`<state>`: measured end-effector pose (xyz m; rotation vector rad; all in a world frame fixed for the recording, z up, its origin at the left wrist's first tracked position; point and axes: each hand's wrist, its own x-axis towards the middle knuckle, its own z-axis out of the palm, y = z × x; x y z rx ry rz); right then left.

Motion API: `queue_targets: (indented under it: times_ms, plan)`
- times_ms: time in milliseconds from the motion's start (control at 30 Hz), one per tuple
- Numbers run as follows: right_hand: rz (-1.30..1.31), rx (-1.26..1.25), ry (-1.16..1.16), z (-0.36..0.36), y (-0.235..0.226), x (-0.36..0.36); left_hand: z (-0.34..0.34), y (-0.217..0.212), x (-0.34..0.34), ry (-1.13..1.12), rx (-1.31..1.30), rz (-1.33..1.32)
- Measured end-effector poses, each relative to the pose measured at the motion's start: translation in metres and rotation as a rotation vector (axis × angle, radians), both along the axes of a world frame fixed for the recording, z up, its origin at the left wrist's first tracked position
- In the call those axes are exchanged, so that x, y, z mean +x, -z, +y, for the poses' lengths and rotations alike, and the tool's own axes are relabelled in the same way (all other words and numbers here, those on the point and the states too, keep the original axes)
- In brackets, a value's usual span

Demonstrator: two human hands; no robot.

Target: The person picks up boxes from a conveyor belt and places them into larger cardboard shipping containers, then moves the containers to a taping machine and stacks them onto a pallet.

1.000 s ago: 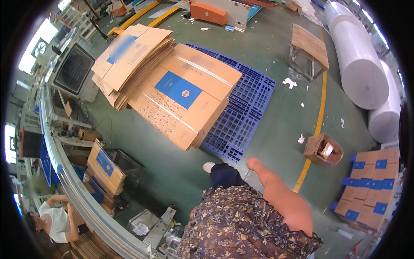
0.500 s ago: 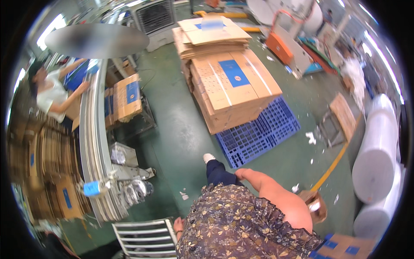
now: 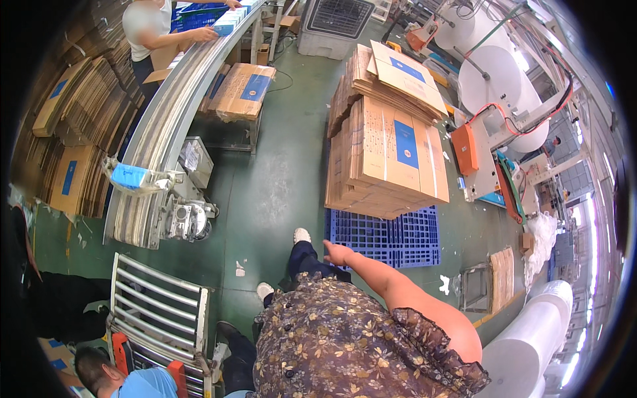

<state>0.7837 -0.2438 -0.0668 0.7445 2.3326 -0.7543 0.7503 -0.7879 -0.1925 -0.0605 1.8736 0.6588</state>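
My right arm reaches forward from the lower right, and my right hand (image 3: 338,254) hangs at thigh height with its fingers apart and nothing in it. Just beyond the hand, in its line of sight, lies a blue plastic pallet (image 3: 421,249) on the floor; I see no contact between them. The pallet bears a tall stack of flattened cardboard cartons (image 3: 375,149) with blue panels and white straps, and more flat cartons (image 3: 405,83) lie skewed on top. My left hand is out of view.
A white-railed metal frame (image 3: 156,302) stands at my left, with a person in light blue (image 3: 146,385) low beside it. Behind runs a conveyor (image 3: 169,113), where another person works. White rolls (image 3: 524,351) lie at right. Paper scraps (image 3: 239,268) dot the green floor.
My view has turned and moved forward. The pallet and its cartons now sit nearer my right hand, which has swung forward. My left hand has left the view; the person in blue has appeared.
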Motion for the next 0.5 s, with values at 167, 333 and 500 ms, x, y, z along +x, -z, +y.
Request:
queue_targets:
  times_ms: [167,333,500]
  plan:
    - [-0.156,0.160,0.303,0.064,0.008,0.041,0.033,-0.001,-0.015,0.059,0.019,-0.009]
    - [-0.084,0.081,0.293,0.112,0.033,0.092,0.090,0.003,-0.071,0.108,-0.026,0.006]
    - [0.049,-0.009,0.181,0.163,0.038,0.074,0.176,-0.002,-0.173,-0.316,-0.173,0.030]
